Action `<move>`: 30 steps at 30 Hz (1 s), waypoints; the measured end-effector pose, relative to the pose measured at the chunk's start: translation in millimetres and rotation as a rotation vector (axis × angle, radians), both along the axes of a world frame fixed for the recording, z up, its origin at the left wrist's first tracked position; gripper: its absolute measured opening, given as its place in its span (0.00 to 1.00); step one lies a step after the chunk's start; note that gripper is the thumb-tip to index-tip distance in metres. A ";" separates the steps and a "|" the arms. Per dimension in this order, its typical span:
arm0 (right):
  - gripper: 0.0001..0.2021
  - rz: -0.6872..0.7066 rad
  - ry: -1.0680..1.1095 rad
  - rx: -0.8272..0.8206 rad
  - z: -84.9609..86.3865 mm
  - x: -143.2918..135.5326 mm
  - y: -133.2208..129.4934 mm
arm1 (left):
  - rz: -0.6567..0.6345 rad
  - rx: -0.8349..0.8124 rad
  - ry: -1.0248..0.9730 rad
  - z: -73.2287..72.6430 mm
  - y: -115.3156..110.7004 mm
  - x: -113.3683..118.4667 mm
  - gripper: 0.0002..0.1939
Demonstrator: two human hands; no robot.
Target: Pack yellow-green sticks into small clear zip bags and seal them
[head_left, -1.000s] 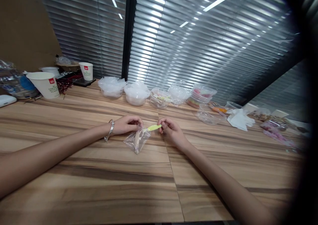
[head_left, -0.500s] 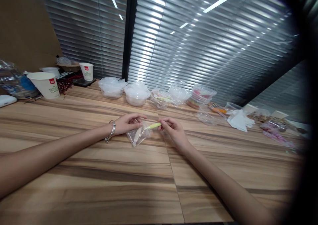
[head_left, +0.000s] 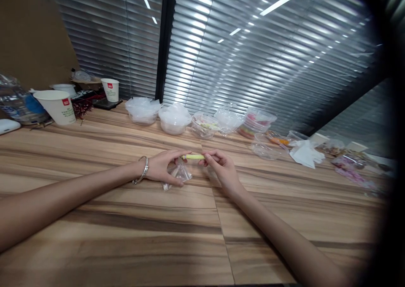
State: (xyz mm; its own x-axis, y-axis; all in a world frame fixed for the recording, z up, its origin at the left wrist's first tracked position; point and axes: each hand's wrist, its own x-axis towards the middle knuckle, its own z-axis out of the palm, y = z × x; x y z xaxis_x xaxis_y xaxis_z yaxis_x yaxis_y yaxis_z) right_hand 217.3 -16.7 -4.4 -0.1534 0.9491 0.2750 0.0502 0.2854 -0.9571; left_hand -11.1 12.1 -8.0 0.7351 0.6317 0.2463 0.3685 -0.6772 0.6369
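Observation:
A slim yellow-green stick (head_left: 194,156) lies level just above the table, with a small purplish band near its left end. My right hand (head_left: 221,169) pinches its right end between thumb and fingers. At the other end, the fingertips of my left hand (head_left: 161,165) reach the stick, while the thumb is spread well apart below. A small clear plastic bag (head_left: 182,173) sits crumpled on the table between that thumb and the fingers; the palm hides part of it. I cannot make out what is inside the bag. A silver bangle (head_left: 144,171) circles my left wrist.
Along the back of the wooden table (head_left: 152,245) stand white lidded bowls (head_left: 173,120), a clear tub (head_left: 204,126) and a stacked container (head_left: 257,122). Tissues (head_left: 305,154) lie to the right. Paper cups (head_left: 58,107) and a plastic bottle (head_left: 15,103) are at left.
My left hand has turned and spread its thumb, and now covers part of the bag. The stick is out of the bag and more level; its left end is at my left fingertips.

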 end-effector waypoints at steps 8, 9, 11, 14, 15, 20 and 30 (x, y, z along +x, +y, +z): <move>0.05 -0.133 0.076 -0.040 -11.4 11.8 13.3 | 0.020 -0.076 -0.133 -2.6 0.1 -0.1 0.41; 0.05 -0.130 0.076 -0.044 -12.2 12.4 13.9 | 0.020 -0.078 -0.153 -2.2 -0.3 0.0 0.40; 0.04 -0.125 0.069 -0.049 -12.1 12.3 13.7 | 0.022 -0.053 -0.189 -0.6 -1.4 0.1 0.38; 0.04 -0.133 0.048 -0.034 -9.0 10.5 11.2 | 0.029 0.023 -0.226 3.0 -3.7 0.2 0.36; 0.05 -0.132 0.042 -0.027 -7.8 9.8 10.2 | 0.032 0.053 -0.229 4.4 -4.5 0.2 0.35; 0.04 -0.064 0.101 -0.033 -3.9 8.0 6.3 | 0.033 0.166 -0.229 8.9 -7.5 0.5 0.32; 0.06 -0.011 0.198 -0.091 -4.2 6.3 7.8 | 0.034 0.151 -0.248 9.3 -8.3 1.1 0.32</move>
State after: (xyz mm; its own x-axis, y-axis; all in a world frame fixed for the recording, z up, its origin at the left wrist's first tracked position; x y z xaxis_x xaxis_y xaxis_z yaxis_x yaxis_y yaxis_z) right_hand 223.6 -9.0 -8.7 -0.0945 0.9726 0.2123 -0.1389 0.1983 -0.9703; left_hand -10.0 3.9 1.3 0.6195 0.5974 0.5093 0.2379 -0.7611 0.6034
